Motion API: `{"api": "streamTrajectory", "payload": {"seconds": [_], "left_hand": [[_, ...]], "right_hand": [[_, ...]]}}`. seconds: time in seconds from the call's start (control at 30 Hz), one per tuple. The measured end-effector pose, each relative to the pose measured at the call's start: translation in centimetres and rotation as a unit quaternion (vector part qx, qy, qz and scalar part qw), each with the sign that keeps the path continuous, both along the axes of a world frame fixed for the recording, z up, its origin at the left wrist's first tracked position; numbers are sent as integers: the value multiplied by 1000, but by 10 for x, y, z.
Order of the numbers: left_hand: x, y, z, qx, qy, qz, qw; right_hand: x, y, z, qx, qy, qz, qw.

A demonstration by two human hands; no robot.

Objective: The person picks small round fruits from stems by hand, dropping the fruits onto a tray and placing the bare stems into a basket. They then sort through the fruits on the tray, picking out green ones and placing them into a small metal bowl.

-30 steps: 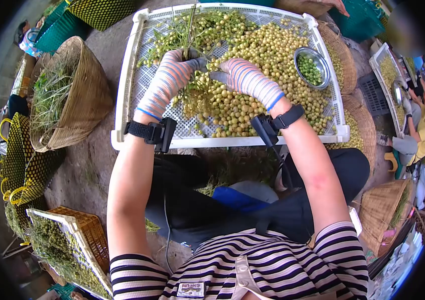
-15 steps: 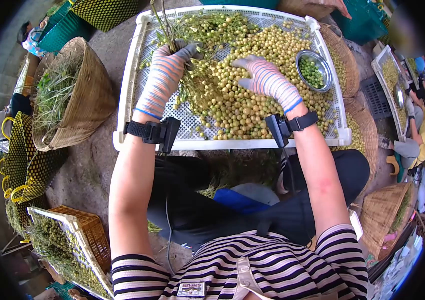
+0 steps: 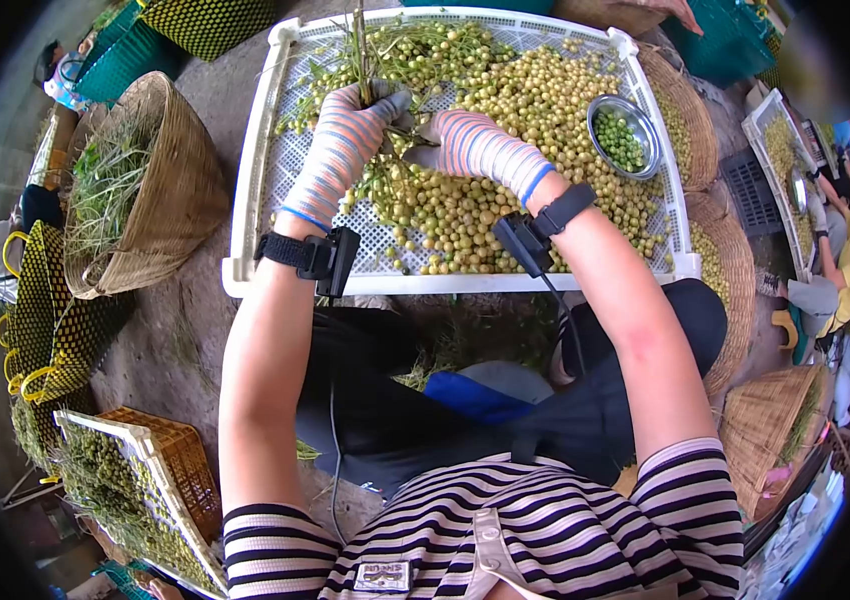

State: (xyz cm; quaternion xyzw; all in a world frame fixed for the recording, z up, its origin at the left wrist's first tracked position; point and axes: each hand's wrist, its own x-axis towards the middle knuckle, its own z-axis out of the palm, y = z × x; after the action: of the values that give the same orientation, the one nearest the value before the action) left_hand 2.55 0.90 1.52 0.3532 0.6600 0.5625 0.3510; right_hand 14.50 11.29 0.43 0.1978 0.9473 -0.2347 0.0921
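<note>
My left hand (image 3: 353, 125), in a striped glove with grey fingertips, is closed around a bunch of fruit stems (image 3: 360, 55) that stick up above the fist. Below that fist, thin stalks with small round fruits (image 3: 375, 185) hang over the tray. Close beside it, my right hand (image 3: 465, 145), gloved alike, has its fingers drawn together at the side of the bunch; what lies between them is hidden. Both hands are above a white mesh tray (image 3: 465, 284) spread with loose yellow-green fruits (image 3: 535, 215). A metal bowl (image 3: 653, 150) of greener fruits stands at the tray's right.
Left of the tray stands a tall wicker basket (image 3: 185, 190) of cut stalks. Another tray (image 3: 140, 440) of fruit leans at lower left by an orange crate (image 3: 185, 450). Round baskets (image 3: 735, 270) of fruit sit beyond the right edge. Other people are at both sides.
My right hand has moved left from over the loose fruits to the bunch, and its spread fingers have closed. My left hand, still holding the stems, has shifted slightly right.
</note>
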Motion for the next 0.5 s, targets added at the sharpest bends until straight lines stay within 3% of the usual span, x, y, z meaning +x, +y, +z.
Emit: {"api": "streamTrajectory", "payload": {"seconds": [0.07, 0.13, 0.2, 0.23, 0.27, 0.33, 0.37, 0.4, 0.47, 0.5], "left_hand": [[4, 6, -3, 20, -15, 14, 1000], [4, 7, -7, 44, -33, 12, 998], [2, 8, -5, 52, -32, 9, 998], [4, 7, -3, 44, -28, 16, 998], [6, 7, -2, 36, -24, 22, 999], [5, 6, -2, 61, -47, 39, 996], [4, 6, -1, 90, -71, 57, 992], [-2, 3, 3, 112, -70, 52, 990], [-12, -2, 13, 118, -39, 50, 991], [-15, -3, 11, 131, -62, 66, 987]], "right_hand": [[-1, 1, -2, 84, -52, -23, 995], [2, 13, -31, 77, -25, -4, 997], [4, 26, -62, -39, 250, 44, 967], [6, 24, -47, 29, 154, 31, 987], [8, 18, -27, 28, 154, 31, 987], [11, 7, 3, 99, -81, -26, 991], [10, 12, -2, 109, -121, -20, 986], [16, 20, -17, 110, -120, -22, 986], [30, 29, -43, 183, 19, 31, 982], [34, 31, -44, 190, 11, 2, 982]]}}
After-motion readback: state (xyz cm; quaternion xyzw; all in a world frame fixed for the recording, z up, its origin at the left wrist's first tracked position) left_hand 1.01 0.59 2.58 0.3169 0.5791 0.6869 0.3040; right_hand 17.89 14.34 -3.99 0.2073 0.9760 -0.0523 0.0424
